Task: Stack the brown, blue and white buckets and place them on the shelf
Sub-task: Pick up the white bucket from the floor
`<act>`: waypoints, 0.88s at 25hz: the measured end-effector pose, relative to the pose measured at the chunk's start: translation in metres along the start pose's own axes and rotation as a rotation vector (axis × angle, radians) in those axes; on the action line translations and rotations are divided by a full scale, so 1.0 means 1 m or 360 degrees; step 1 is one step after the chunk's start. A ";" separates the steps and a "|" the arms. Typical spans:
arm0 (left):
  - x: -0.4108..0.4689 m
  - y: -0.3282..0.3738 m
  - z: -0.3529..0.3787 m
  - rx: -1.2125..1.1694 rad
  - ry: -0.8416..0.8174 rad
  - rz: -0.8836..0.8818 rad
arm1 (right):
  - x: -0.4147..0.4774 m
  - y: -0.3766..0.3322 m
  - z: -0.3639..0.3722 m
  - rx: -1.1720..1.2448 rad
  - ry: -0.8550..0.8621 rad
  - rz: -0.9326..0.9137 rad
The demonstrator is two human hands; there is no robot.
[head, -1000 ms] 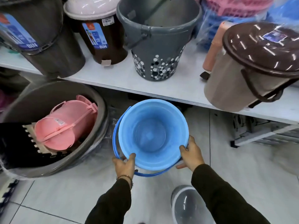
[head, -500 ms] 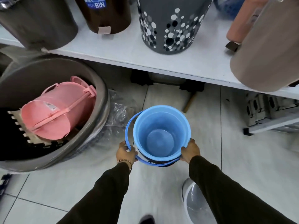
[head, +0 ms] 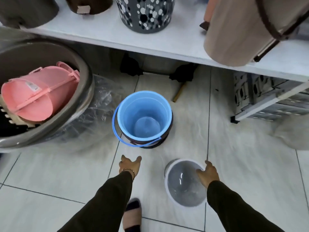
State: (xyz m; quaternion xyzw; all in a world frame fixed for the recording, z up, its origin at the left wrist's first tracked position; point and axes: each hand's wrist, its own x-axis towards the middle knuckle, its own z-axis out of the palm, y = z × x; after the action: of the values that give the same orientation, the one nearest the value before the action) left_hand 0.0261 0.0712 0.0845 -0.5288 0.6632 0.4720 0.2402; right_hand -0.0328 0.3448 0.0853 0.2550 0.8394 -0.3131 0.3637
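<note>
The blue bucket [head: 144,114] stands on the tiled floor, nested in the brown bucket [head: 164,138], of which only a dark rim shows at the lower right. Its blue handle hangs down on the left. The white bucket [head: 184,183] stands on the floor nearer to me, to the right. My left hand [head: 129,165] hovers open below the blue bucket, apart from it. My right hand [head: 208,174] is open with fingers spread over the white bucket's right rim; whether it touches is unclear. The white shelf [head: 167,46] runs across the top.
On the shelf stand a spotted grey bucket [head: 145,14], a beige bin [head: 247,30] and dark bins at the left. A large grey tub [head: 50,131] holding a pink bucket [head: 36,96] sits left on the floor. A grey crate [head: 267,101] is under the shelf at right.
Both hands let go of the blue bucket, now resting in the brown one on the floor. They pulled back toward me, and the right hand moved over the white bucket.
</note>
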 end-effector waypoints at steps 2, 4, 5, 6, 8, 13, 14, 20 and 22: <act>-0.011 -0.037 0.042 0.0040 -0.0157 -0.0020 | 0.000 0.053 -0.002 -0.0007 -0.0025 0.0105; -0.018 -0.077 0.091 0.0072 -0.0317 -0.0048 | 0.004 0.107 0.007 0.0016 -0.0095 0.0189; -0.018 -0.094 0.115 0.0038 -0.0387 -0.0080 | 0.009 0.129 0.015 0.0062 -0.0131 0.0228; -0.019 -0.109 0.138 -0.0047 -0.0448 -0.0115 | 0.016 0.149 0.024 0.0131 -0.0167 0.0264; -0.018 -0.132 0.174 -0.0244 -0.0464 -0.0107 | 0.031 0.178 0.044 0.0336 -0.0257 0.0311; -0.017 -0.129 0.202 -0.0416 -0.0250 0.0145 | 0.053 0.187 0.057 0.0952 -0.0284 0.0166; -0.021 -0.123 0.199 -0.0395 -0.0227 0.0163 | 0.053 0.181 0.049 0.1008 -0.0236 0.0129; -0.074 -0.057 0.164 -0.0411 -0.0351 0.0372 | 0.008 0.113 -0.040 0.0980 0.0386 -0.0368; -0.093 -0.020 0.142 -0.0490 -0.0346 0.0505 | -0.013 0.075 -0.067 0.1007 0.0462 -0.0557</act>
State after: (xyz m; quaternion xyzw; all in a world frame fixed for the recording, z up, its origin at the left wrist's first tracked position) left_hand 0.0494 0.2407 0.0907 -0.3944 0.6286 0.6534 0.1497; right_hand -0.0060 0.4401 0.1059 0.2492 0.7749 -0.5746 0.0854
